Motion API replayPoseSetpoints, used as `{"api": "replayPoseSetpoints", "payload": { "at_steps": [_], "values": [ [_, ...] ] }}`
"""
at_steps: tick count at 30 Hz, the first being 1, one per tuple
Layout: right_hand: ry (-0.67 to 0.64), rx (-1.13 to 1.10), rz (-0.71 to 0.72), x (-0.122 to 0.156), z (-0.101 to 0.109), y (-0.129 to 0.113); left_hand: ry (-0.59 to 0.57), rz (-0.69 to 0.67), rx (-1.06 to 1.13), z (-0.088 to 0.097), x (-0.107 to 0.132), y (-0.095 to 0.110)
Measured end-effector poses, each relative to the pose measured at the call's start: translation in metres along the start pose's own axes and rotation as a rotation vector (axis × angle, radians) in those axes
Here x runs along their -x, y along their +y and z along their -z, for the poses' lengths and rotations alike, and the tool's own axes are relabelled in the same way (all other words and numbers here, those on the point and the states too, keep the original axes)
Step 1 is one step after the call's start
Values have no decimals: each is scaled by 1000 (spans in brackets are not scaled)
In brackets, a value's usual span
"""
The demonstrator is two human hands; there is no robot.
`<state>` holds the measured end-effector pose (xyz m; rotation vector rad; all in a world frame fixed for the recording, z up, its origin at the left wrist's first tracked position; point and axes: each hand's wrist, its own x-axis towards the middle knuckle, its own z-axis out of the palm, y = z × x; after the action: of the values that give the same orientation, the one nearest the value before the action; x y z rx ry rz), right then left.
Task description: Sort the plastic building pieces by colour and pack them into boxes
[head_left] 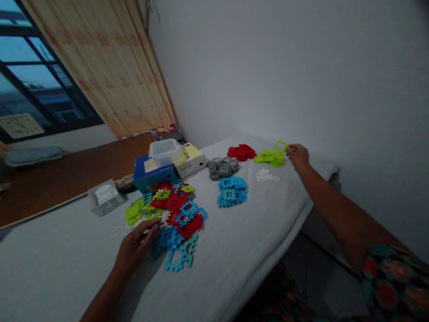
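My right hand (pixel 298 156) reaches to the far right of the bed-like table, its fingers closed on a lime green toothed plastic building piece (pixel 280 146). It holds that piece at the edge of a pile of lime green pieces (pixel 270 158). At the near left, my left hand (pixel 136 246) is curled, thumb and fingertips close together by some white pieces (pixel 165 218) in a mixed heap of building pieces (pixel 176 202). Whatever those fingertips may grip is too small to tell. Light blue pieces (pixel 174 261) lie on the heap's near side.
Sorted piles stand beyond: red (pixel 241 152), grey (pixel 223 168), blue (pixel 232 192) and white (pixel 267 175). Behind the heap are a blue box (pixel 156 175), a yellow-and-white box (pixel 191 160), a clear plastic tub (pixel 165 152) and a tissue box (pixel 106 199). A wall borders the far side.
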<state>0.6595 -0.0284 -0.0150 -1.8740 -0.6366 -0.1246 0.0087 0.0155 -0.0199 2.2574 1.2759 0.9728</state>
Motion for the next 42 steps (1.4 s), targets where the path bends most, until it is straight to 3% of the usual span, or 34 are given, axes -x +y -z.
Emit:
{"api": "replayPoseSetpoints", "payload": {
  "at_steps": [3, 6, 10, 14, 17, 19, 21, 24, 28, 31, 34, 37, 42],
  "values": [
    [17, 356, -70, -38, 21, 44, 35, 24, -14, 2, -1, -2],
    [-84, 461, -86, -46, 23, 64, 71, 47, -29, 3, -1, -3],
    [-176, 506, -49, -41, 17, 65, 80, 49, -39, 8, -2, -8],
    [-124, 510, 2, -34, 20, 51, 116, 81, -38, 17, -3, -19],
    [-50, 450, 116, -21, 11, 23, 179, 122, -44, 24, -5, -28],
    [-87, 358, 248, 0, -7, -6, 230, 142, -57, 26, -6, -35],
    [-219, 193, 410, 37, -30, -44, 281, 165, -91, 26, -6, -45],
    [-516, -101, 661, 121, -60, -104, 288, 147, -177, 24, -4, -64],
    [-925, -255, 952, 238, -78, -165, 161, 68, -339, 16, 2, -76],
    [-1037, -283, 1138, 291, -99, -190, 33, -23, -412, 7, 4, -71],
    [-1002, -212, 1213, 308, -133, -204, -73, -84, -463, 0, 5, -61],
    [-958, -42, 1113, 303, -169, -214, -139, -92, -475, -1, 6, -53],
    [-972, 101, 994, 301, -207, -233, -92, -81, -430, 4, 7, -43]
  ]
}}
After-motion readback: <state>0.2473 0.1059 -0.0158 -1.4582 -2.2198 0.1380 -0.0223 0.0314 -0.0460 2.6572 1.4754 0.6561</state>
